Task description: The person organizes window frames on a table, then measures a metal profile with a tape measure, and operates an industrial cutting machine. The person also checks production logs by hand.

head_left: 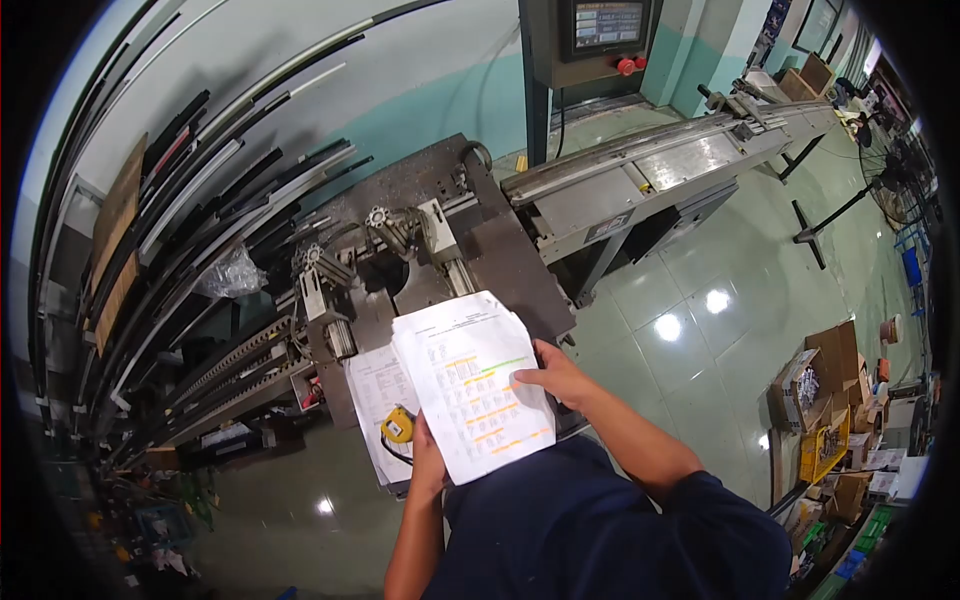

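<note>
A stack of printed paper sheets [475, 400], marked with orange and green highlighter lines, is held in front of my body. My right hand [558, 376] grips its right edge, thumb lying on top and the other fingers underneath. At the lower left edge, my left hand [428, 455] holds the stack from the side, its fingers mostly hidden beneath. Just left of that hand is a yellow tape measure [397, 425] with a black strap. It rests over more printed sheets [372, 385] lying on the machine table [500, 250].
Clamps [440, 235] and a cutting slot stand on the machine table. A long metal feed rail [680, 165] runs to the right. Behind it is a control panel [605, 28] with red buttons. Long profiles [190, 190] lean at left. A fan [890, 175] and cardboard boxes [815, 375] stand right.
</note>
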`<act>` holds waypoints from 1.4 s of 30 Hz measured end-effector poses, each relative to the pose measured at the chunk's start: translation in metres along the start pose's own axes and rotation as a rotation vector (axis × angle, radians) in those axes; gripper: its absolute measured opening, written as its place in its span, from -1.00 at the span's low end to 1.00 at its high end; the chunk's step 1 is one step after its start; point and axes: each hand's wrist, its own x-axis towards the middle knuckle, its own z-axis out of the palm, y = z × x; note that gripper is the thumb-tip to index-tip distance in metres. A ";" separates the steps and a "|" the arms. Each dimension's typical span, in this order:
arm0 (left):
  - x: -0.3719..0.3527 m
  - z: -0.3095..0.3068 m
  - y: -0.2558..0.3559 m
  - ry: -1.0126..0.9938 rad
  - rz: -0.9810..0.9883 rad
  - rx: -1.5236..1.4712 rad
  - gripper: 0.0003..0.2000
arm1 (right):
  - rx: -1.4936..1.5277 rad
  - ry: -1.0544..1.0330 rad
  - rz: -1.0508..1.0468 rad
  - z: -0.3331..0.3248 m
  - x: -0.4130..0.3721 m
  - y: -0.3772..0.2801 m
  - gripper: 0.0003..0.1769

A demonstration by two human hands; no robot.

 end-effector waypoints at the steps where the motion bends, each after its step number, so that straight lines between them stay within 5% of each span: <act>1: -0.002 -0.003 0.003 -0.002 0.049 0.039 -0.50 | 0.066 -0.002 -0.049 0.003 -0.007 -0.014 -0.41; 4: -0.008 -0.018 0.012 0.037 0.227 0.231 -0.53 | 0.265 -0.095 -0.224 0.006 -0.034 -0.056 -0.47; 7: -0.012 -0.010 0.040 -0.073 0.253 0.199 -0.45 | 0.080 -0.244 -0.456 -0.003 -0.047 -0.086 -0.51; 13: -0.007 -0.054 0.018 0.088 0.385 0.764 -0.39 | -0.154 -0.106 -0.709 0.014 -0.050 -0.109 -0.79; 15: -0.027 0.026 0.070 0.262 0.779 0.091 -0.51 | -0.207 -0.046 -0.742 0.014 -0.043 -0.097 -0.79; 17: -0.050 0.049 0.104 0.374 1.198 0.355 -0.60 | -0.230 -0.005 -0.760 0.017 -0.040 -0.089 -0.80; 20: -0.082 0.067 0.143 0.125 1.338 0.877 -0.69 | -0.252 0.014 -0.741 0.023 -0.041 -0.084 -0.81; 23: -0.069 0.110 0.162 0.030 1.118 1.059 -0.90 | -0.264 -0.003 -0.735 0.027 -0.043 -0.080 -0.81; 29: -0.067 0.112 0.165 0.017 0.838 1.319 -0.83 | -0.311 0.035 -0.762 0.031 -0.049 -0.079 -0.81; 32: -0.064 0.106 0.186 -0.197 0.149 1.175 -0.80 | -0.387 0.022 -0.835 0.031 -0.052 -0.082 -0.80; 35: -0.062 0.096 0.187 -0.320 0.259 1.070 -0.84 | -0.488 -0.046 -0.919 0.034 -0.053 -0.090 -0.76; 42: -0.071 0.087 0.191 -0.131 0.850 1.330 -0.87 | -0.616 -0.126 -1.003 0.061 -0.049 -0.100 -0.62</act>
